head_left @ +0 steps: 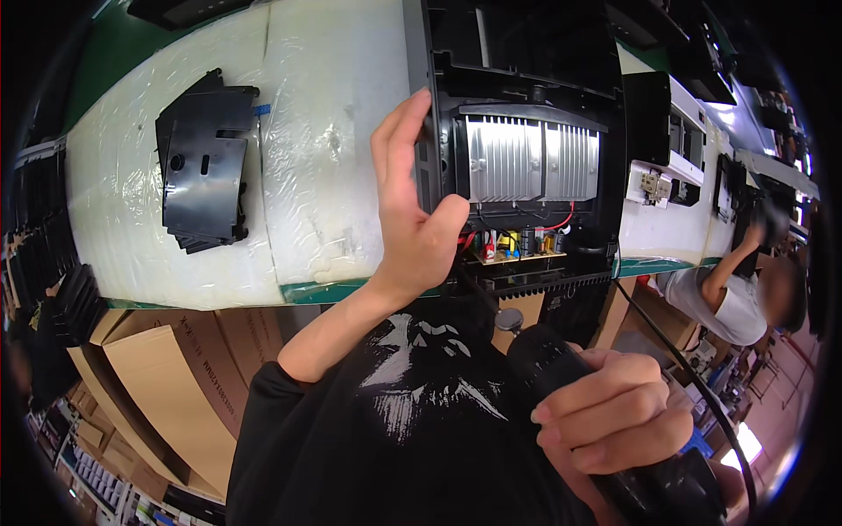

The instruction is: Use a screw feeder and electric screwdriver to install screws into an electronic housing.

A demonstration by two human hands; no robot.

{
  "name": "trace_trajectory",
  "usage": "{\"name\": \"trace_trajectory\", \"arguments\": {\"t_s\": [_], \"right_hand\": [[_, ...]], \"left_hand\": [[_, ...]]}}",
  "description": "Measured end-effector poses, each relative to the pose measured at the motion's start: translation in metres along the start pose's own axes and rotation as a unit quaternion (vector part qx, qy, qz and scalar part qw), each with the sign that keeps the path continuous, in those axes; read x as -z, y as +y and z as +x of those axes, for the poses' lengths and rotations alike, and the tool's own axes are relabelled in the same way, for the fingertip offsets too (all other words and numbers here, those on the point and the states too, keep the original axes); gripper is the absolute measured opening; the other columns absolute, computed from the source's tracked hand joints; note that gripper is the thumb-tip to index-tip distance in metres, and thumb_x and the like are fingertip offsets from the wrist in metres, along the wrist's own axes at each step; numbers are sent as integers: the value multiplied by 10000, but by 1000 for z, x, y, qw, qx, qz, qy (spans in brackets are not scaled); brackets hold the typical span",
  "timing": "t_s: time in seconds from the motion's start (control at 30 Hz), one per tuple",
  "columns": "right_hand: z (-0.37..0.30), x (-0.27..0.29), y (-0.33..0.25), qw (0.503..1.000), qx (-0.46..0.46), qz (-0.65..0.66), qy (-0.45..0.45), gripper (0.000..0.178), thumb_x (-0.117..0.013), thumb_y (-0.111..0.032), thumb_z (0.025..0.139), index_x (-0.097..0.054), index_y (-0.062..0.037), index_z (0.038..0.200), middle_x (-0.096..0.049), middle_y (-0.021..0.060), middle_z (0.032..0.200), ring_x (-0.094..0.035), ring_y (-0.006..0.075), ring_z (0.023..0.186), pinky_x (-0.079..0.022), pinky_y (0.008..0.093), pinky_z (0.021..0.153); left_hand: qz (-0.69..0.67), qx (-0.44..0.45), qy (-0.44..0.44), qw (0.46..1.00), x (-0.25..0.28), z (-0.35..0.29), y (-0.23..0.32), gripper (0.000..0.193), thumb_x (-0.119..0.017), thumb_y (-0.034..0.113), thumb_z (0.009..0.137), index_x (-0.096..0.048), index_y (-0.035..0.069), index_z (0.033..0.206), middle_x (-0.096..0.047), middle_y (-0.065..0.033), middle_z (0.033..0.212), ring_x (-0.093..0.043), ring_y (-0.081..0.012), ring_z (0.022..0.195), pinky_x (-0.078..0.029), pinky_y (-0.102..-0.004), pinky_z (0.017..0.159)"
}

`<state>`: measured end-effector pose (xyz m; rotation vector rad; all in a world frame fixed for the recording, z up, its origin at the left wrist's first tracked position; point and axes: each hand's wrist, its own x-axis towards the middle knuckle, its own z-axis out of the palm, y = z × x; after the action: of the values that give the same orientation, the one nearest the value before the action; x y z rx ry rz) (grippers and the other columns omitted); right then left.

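Observation:
My left hand (412, 210) lies with fingers stretched along the left side wall of a black device housing (424, 131), its thumb reaching over the near left corner. Inside the housing are two finned silver heat sinks (509, 162), side by side. Nearer to me is a circuit board (517, 250) with red and black wires and small coloured components. In front of my body, below the bench edge, my right hand (614, 412) is wrapped round a black handheld power tool (548, 364). A round metal piece (509, 320) shows at its front end; its exact kind is unclear.
Film-covered white padding (324, 167) tops the bench. Black plastic panels (206, 167) lie at left. A white-and-black unit (680, 149) stands at right. A black cable (675, 351) hangs by my right hand. Cardboard boxes (175, 386) stand below; a co-worker (728, 294) is at far right.

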<state>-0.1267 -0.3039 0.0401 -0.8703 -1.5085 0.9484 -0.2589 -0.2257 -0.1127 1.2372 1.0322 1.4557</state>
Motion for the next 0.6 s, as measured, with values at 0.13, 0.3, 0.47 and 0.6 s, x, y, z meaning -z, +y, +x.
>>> {"name": "trace_trajectory", "arguments": {"t_s": [0.13, 0.3, 0.47, 0.6], "right_hand": [[-1, -4, 6, 1000, -2, 6, 2, 78, -636, -16, 784, -599, -80, 759, -696, 93, 738, -707, 212, 667, -428, 236, 677], [-4, -12, 10, 1000, 1, 0, 19, 99, -667, -8, 755, -594, -75, 754, -692, 94, 741, -706, 222, 661, -427, 240, 608], [-2, -17, 13, 999, 7, 5, 32, 131, -698, -1, 727, -590, -71, 749, -687, 95, 743, -704, 232, 654, -426, 244, 539], [-1, -20, 15, 999, 13, 5, 44, 160, -723, 5, 704, -586, -67, 745, -684, 96, 746, -702, 240, 650, -425, 247, 484]], "left_hand": [[25, -1, 2, 1000, 0, 0, 2, 762, -482, -49, 670, -350, -59, 1421, -340, -191, 1382, -373, -317, 1289, -274, -360, 1119], [9, -9, -3, 1000, 1, -1, -3, 766, -484, -43, 668, -347, -59, 1422, -337, -197, 1383, -367, -327, 1297, -262, -371, 1128], [16, -13, -3, 1000, 1, 0, -3, 769, -476, -45, 667, -342, -60, 1424, -330, -201, 1388, -360, -335, 1301, -253, -380, 1135], [3, -7, -5, 1000, 1, 0, -2, 770, -470, -49, 667, -336, -59, 1426, -323, -203, 1389, -355, -336, 1304, -249, -382, 1138]]}}
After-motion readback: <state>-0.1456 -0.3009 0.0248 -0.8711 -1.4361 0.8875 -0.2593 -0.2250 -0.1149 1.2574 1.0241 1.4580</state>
